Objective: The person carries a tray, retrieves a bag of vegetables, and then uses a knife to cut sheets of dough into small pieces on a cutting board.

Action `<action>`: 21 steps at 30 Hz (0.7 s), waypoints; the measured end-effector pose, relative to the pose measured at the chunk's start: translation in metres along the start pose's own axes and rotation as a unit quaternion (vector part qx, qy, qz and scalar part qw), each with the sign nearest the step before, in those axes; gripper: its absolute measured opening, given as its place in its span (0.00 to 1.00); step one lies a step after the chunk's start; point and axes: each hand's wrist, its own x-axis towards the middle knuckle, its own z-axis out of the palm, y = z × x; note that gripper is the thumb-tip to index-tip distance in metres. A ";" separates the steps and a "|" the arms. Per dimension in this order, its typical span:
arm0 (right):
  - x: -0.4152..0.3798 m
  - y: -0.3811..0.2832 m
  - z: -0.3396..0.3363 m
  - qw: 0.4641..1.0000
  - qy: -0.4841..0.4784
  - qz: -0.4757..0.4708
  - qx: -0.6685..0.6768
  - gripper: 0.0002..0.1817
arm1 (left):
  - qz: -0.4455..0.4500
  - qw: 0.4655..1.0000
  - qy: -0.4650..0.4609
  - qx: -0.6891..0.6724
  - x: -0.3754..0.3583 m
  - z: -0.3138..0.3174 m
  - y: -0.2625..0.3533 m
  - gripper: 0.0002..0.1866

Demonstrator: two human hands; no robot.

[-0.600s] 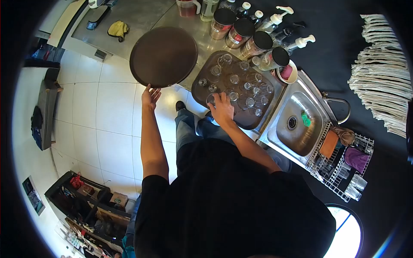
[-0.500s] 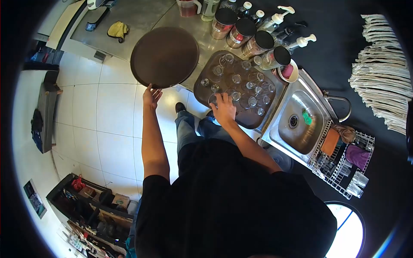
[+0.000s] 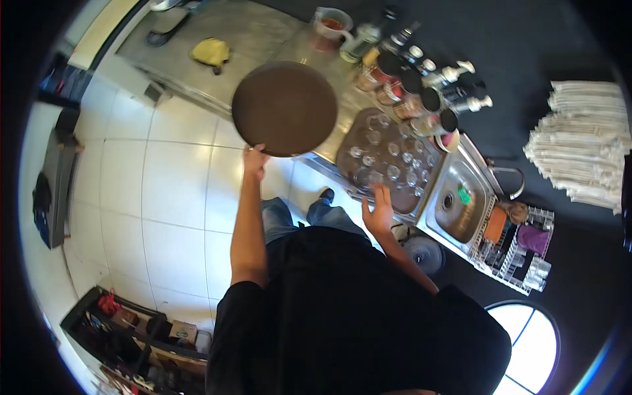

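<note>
My left hand (image 3: 255,162) is closed on the near rim of a round brown tray (image 3: 284,108), with the thumb over the edge. The tray overlaps the counter's front edge. My right hand (image 3: 378,212) is by the front edge of a rounded square brown tray (image 3: 352,141), its fingers apart and pointing at the glasses. Several clear glasses stand on that tray; a larger glass (image 3: 361,176) is nearest my fingertips. Blur hides whether a fingertip touches any glass.
Lidded jars (image 3: 409,105) and pump bottles (image 3: 454,74) line the back of the counter. A yellow cloth (image 3: 210,51) and a measuring jug (image 3: 329,29) lie left. The sink (image 3: 454,220) and dish rack (image 3: 517,253) are right, a round grey lid (image 3: 424,255) below.
My right hand has drawn back from the glass it was over, toward my body. My left hand now grips the round tray's rim more firmly. The view has shifted.
</note>
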 end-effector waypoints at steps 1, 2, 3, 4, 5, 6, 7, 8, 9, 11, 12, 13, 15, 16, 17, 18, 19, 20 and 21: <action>-0.005 -0.015 0.003 0.999 -0.024 0.022 0.027 0.20 | 0.027 0.999 -0.024 -0.037 -0.013 0.000 0.007 0.15; -0.007 -0.030 0.014 0.991 -0.044 0.064 0.107 0.18 | 0.025 0.997 -0.061 0.033 -0.004 -0.023 0.004 0.13; -0.008 -0.045 0.036 0.973 -0.067 0.103 0.194 0.17 | 0.045 0.998 -0.027 0.033 -0.033 -0.024 0.029 0.12; -0.006 -0.050 0.068 0.949 -0.088 0.097 0.286 0.18 | 0.046 0.999 -0.021 -0.019 -0.056 -0.027 0.048 0.14; 0.008 -0.078 0.076 0.945 -0.106 0.070 0.302 0.18 | 0.050 0.998 -0.023 0.015 -0.056 -0.048 0.049 0.18; 0.022 -0.111 0.077 0.860 -0.184 0.207 0.428 0.23 | -0.001 1.000 -0.016 -0.010 -0.076 -0.058 0.065 0.19; 0.036 -0.139 0.080 0.737 -0.275 0.344 0.514 0.27 | 0.034 0.997 0.008 -0.066 -0.098 -0.064 0.070 0.19; 0.051 -0.155 0.093 0.708 -0.310 0.322 0.547 0.29 | 0.087 0.993 -0.020 0.071 -0.101 -0.091 0.063 0.18; 0.062 -0.170 0.106 0.672 -0.350 0.304 0.577 0.32 | 0.057 0.983 0.033 0.171 -0.114 -0.109 0.073 0.19; 0.090 -0.195 0.149 0.607 -0.418 0.315 0.598 0.23 | 0.083 0.994 0.066 0.022 -0.135 -0.137 0.107 0.18; 0.097 -0.221 0.158 0.668 -0.434 0.286 0.533 0.21 | 0.082 0.994 0.076 -0.011 -0.142 -0.162 0.124 0.19; 0.106 -0.236 0.181 0.695 -0.458 0.277 0.480 0.20 | 0.075 0.993 0.079 -0.050 -0.142 -0.186 0.138 0.20; 0.125 -0.270 0.226 0.631 -0.558 0.278 0.462 0.17 | 0.112 0.982 0.127 -0.087 -0.143 -0.227 0.154 0.23; 0.119 -0.291 0.238 0.608 -0.599 0.282 0.438 0.16 | 0.116 0.979 0.148 -0.074 -0.175 -0.239 0.163 0.25; 0.134 -0.320 0.262 0.606 -0.627 0.275 0.404 0.15 | 0.132 0.972 0.168 -0.095 -0.179 -0.254 0.180 0.25; 0.135 -0.353 0.274 0.600 -0.646 0.259 0.395 0.15 | 0.144 0.965 0.196 -0.102 -0.197 -0.267 0.200 0.27; 0.135 -0.390 0.288 0.596 -0.666 0.247 0.374 0.14 | 0.149 0.957 0.222 -0.108 -0.206 -0.284 0.214 0.29; 0.134 -0.424 0.302 0.592 -0.684 0.237 0.354 0.13 | 0.136 0.959 0.225 -0.109 -0.213 -0.303 0.221 0.30; 0.132 -0.453 0.321 0.586 -0.697 0.228 0.346 0.13 | 0.143 0.953 0.240 -0.116 -0.219 -0.321 0.225 0.30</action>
